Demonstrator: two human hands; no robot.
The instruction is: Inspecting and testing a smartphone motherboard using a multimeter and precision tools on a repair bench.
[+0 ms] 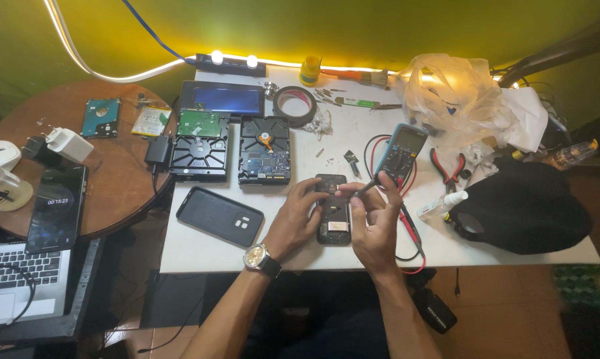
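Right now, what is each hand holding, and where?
Left hand steadies the opened phone by its left edge. Right hand pinches a thin dark tool near its lower end.

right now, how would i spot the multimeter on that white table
On the white table, look just past the right hand. The multimeter lies there with red and black leads looping around it. It is the only blue-edged device with a dial, left of the red-handled pliers.

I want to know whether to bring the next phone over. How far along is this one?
Done: the phone lies opened, its black back cover set aside to the left. In hand: the left hand steadies the phone while the right hand works a slim tool at its upper part. Left: the insides are exposed and the cover is not refitted.
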